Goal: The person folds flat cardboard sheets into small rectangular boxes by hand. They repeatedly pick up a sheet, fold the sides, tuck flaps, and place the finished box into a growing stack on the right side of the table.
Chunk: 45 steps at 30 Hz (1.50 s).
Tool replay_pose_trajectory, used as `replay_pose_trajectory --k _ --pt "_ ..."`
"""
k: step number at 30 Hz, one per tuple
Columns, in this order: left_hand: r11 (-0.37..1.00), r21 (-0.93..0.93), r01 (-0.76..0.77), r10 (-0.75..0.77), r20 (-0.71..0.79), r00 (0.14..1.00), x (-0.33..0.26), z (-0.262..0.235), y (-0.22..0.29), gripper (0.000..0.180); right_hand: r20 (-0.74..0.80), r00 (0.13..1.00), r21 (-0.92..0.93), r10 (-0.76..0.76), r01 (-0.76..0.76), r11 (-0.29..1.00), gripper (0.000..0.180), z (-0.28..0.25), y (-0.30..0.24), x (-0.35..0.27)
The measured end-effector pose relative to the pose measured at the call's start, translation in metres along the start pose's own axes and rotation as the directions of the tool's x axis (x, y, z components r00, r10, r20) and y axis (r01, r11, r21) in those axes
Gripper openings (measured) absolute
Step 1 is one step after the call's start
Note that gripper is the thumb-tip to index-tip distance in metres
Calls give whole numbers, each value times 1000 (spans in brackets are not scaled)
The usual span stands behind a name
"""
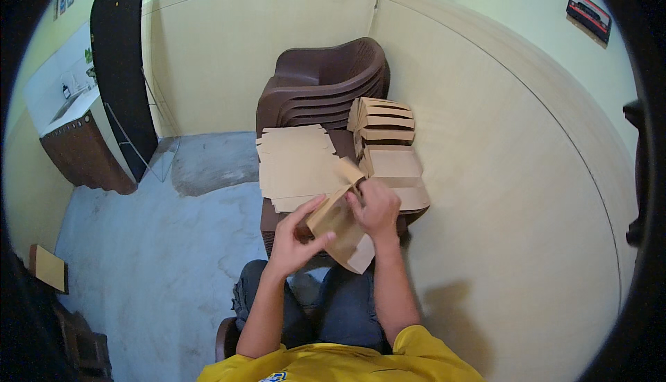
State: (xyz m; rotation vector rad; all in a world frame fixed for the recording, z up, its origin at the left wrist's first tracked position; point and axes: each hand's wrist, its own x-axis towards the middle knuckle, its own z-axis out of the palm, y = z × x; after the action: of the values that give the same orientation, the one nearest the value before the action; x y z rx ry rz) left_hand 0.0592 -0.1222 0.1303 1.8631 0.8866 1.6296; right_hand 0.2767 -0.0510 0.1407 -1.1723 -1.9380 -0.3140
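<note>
A partly folded brown cardboard box [336, 226] is held tilted above my lap, its walls bent up and a pale flap at its lower end. My left hand [295, 240] grips its left wall, with the thumb reaching across the near side. At the upper right edge, my right hand [378, 205] is closed on the card near a raised flap; some of its fingers are hidden behind the card. Just beyond lies a stack of flat cardboard blanks [298, 163]. To the right of these sits an open folded cardboard box [393, 162].
Several nested folded boxes [388, 122] stand behind the open one, against the right wall. Stacked brown plastic chairs [316, 80] carry the cardboard. At the left are a tall black board [118, 70] and a brown-and-white cabinet [90, 146] on the blue-grey floor [152, 257].
</note>
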Motion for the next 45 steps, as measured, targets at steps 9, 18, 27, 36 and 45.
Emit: replay_pose_trajectory --k 9,18,27,36,45 --pt "724 -604 333 -612 -340 715 58 114 -56 35 -193 952 -256 239 -284 924 70 -89 67 27" --pt "891 95 445 -411 -250 877 62 198 -118 38 208 763 -152 612 -593 791 56 -52 159 -35" --pt "916 16 402 -394 -161 905 30 198 -157 34 332 848 -457 413 -239 857 31 -11 171 -60" --pt "936 84 343 -339 -63 939 19 195 -167 75 349 856 -520 382 -162 838 32 -7 163 -66" --pt "957 97 274 -281 69 957 13 181 -157 92 743 489 -357 456 -286 889 60 19 193 -55"
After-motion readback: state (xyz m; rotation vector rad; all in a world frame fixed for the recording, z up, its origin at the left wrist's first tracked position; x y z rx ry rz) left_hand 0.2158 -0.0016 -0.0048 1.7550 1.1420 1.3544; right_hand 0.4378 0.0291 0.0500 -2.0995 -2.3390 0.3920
